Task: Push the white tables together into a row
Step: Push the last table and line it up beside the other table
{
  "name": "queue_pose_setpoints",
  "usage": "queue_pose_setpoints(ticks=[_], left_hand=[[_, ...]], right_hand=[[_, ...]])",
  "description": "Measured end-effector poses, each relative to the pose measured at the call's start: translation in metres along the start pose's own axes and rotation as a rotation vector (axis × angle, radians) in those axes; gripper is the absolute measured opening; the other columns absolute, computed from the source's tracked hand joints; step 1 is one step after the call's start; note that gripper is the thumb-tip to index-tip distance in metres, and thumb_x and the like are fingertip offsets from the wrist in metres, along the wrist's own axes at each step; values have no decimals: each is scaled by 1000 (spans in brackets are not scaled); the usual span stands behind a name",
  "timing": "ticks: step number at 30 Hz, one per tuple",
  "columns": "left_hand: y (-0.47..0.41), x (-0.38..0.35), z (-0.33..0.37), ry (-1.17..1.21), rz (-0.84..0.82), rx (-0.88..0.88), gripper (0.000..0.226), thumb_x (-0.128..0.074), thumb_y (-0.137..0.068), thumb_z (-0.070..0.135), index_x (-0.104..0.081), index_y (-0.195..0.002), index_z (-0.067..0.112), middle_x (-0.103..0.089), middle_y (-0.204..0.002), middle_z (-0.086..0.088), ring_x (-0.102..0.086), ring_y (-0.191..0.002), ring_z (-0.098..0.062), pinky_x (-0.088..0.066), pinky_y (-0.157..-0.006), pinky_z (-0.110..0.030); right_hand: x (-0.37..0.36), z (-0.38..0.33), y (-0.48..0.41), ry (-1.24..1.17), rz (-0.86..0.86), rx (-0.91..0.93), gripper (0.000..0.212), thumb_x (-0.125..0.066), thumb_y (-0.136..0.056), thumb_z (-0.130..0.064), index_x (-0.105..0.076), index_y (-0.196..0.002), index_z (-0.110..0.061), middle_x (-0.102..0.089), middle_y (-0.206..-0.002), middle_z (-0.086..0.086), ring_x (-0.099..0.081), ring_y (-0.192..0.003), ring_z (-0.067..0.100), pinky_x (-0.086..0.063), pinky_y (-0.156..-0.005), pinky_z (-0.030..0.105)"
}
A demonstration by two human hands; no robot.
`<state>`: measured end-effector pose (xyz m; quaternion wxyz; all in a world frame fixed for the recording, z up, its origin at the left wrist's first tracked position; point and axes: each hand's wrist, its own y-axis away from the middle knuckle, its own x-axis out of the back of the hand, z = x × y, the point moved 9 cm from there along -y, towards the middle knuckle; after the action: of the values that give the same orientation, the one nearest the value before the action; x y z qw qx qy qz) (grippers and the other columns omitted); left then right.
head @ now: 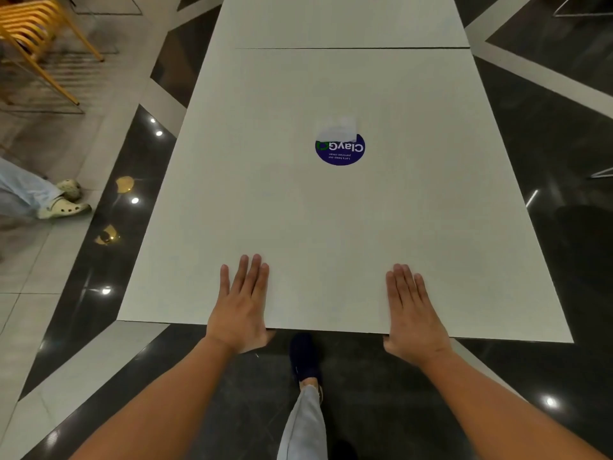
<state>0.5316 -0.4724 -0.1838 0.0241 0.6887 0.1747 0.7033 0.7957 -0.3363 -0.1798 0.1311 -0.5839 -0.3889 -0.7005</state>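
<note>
A white rectangular table (258,180) stretches away from me, with a round blue sticker (340,151) near its middle. Its far edge meets a second white table (341,21), leaving only a thin dark seam between them. My left hand (240,307) lies flat on the near edge, fingers on top and thumb hooked under the rim. My right hand (413,313) rests the same way further right on that edge, thumb below the tabletop. Both palms press against the near rim.
Yellow slatted chairs (36,38) stand at the far left. Another person's legs in pale clogs (64,202) are on the left floor. My own foot in a dark shoe (303,356) is under the near edge. Glossy dark and light floor tiles surround the tables.
</note>
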Motion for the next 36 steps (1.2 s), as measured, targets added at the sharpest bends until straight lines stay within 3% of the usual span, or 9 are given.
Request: queue_pose_setpoints(ticks=[4, 7, 14, 16, 20, 25, 28, 32, 36], left_hand=[[0, -1, -1, -1, -17, 2, 139, -64, -62, 72, 18, -154, 8, 17, -164, -16, 18, -150, -37, -4, -118, -65], [0, -1, -1, 15, -22, 5, 140, -65, -61, 72, 17, -154, 8, 13, -165, -16, 15, -150, -37, -4, -118, -65], [-2, -3, 0, 25, -25, -12, 139, -62, -58, 73, 9, -156, 6, 8, -165, -16, 8, -151, -38, -3, -116, -64], [-2, -3, -1, 16, -22, -13, 136, -58, -59, 74, 10, -156, 6, 8, -165, -17, 9, -151, -38, -3, -116, -64], [-2, -3, 0, 15, -48, -8, 127, -43, -65, 75, 15, -155, 8, 14, -164, -17, 16, -150, -37, 0, -118, -64], [1, -1, 0, 21, -137, 14, 133, -54, -72, 72, 39, -144, 10, 42, -154, -13, 39, -142, -34, 11, -118, -62], [5, 5, 0, 71, -190, -2, 132, -43, -72, 83, 44, -140, 10, 49, -149, -11, 45, -138, -31, 19, -116, -57], [6, 17, -7, 179, -215, 25, 121, -15, -72, 96, 37, -144, 14, 45, -152, -6, 43, -139, -24, 22, -116, -50], [-10, 38, -25, 280, -239, 127, 113, -6, -73, 92, 19, -154, 17, 28, -162, -4, 30, -147, -24, 18, -118, -50]], right_hand=[[1, -3, 2, -32, -6, 8, 116, -58, -78, -37, 28, -146, 1, 35, -155, 21, 37, -142, 32, 26, -115, 43], [5, -3, 3, -55, 8, 17, 115, -67, -72, -31, 10, -151, 4, 17, -160, 23, 20, -149, 36, 14, -119, 44], [4, -1, 0, -31, 19, 54, 118, -76, -57, -29, -14, -150, 10, -8, -160, 29, -8, -149, 42, -6, -118, 49], [4, -1, 0, -29, 17, 49, 119, -75, -60, -30, -9, -151, 9, -4, -161, 28, -2, -150, 40, -2, -119, 48], [-2, 1, -1, -14, -28, 15, 118, -64, -75, -36, 22, -148, -1, 30, -157, 18, 34, -144, 31, 27, -114, 41], [0, -1, 2, -11, -82, -37, 124, -63, -80, -38, 38, -142, -4, 46, -150, 16, 45, -137, 28, 38, -106, 39], [7, -4, 3, -12, -93, 10, 125, -61, -84, -53, 40, -142, -7, 43, -152, 17, 47, -136, 28, 36, -107, 41], [20, -12, 3, -41, -146, 103, 119, -29, -80, -85, 39, -143, -11, 45, -151, 11, 42, -139, 24, 22, -117, 43], [42, -7, -2, -149, -174, 61, 104, -17, -84, -83, 36, -143, -15, 36, -156, 5, 33, -144, 18, 17, -119, 40]])
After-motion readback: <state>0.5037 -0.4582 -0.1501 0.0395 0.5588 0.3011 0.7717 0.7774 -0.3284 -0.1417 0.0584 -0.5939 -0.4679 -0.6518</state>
